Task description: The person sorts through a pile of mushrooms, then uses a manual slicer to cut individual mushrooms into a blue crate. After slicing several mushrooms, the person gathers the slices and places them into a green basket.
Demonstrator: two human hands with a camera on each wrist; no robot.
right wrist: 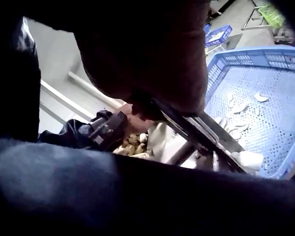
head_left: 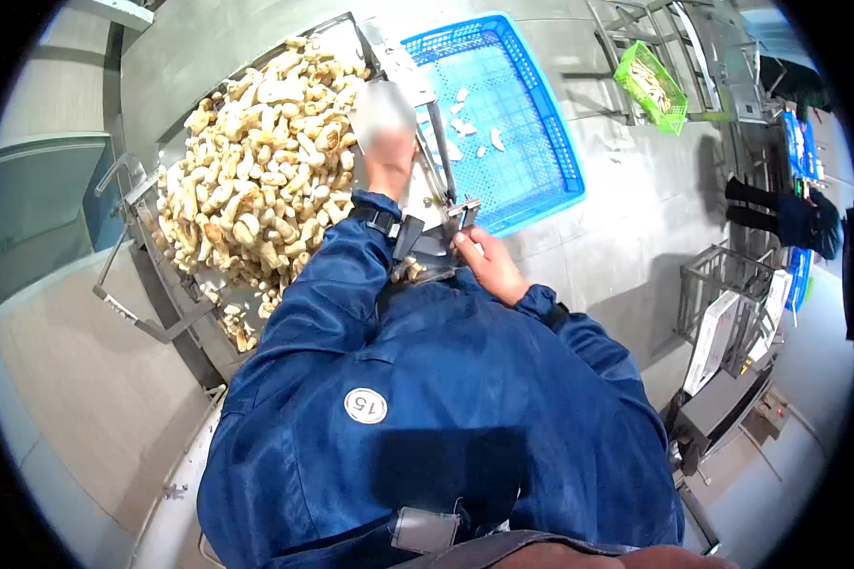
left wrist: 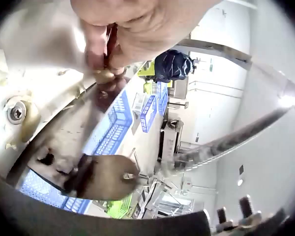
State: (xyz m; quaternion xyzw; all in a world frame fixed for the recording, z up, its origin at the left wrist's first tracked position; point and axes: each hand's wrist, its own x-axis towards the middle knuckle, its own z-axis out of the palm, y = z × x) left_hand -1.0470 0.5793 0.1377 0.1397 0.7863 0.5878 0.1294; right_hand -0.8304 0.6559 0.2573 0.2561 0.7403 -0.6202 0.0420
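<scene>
In the head view my left hand (head_left: 389,152), partly blurred, lies over the white board beside a long blade (head_left: 440,152). The left wrist view shows the fingers and thumb of that hand (left wrist: 132,29) bent together around a small pale piece (left wrist: 104,76), close to the shiny blade (left wrist: 64,132). My right hand (head_left: 491,267) grips the blade's handle (head_left: 463,211) at the near end. It looks very dark in the right wrist view, where the hand (right wrist: 147,59) covers part of the dark bar (right wrist: 187,130).
Many pale, mushroom-like pieces (head_left: 266,161) are heaped to the left. White slices lie in a blue basket (head_left: 565,152) on the right. Farther off are a green basket (head_left: 678,114), metal frames (head_left: 721,284) and a person in dark clothes (head_left: 807,223).
</scene>
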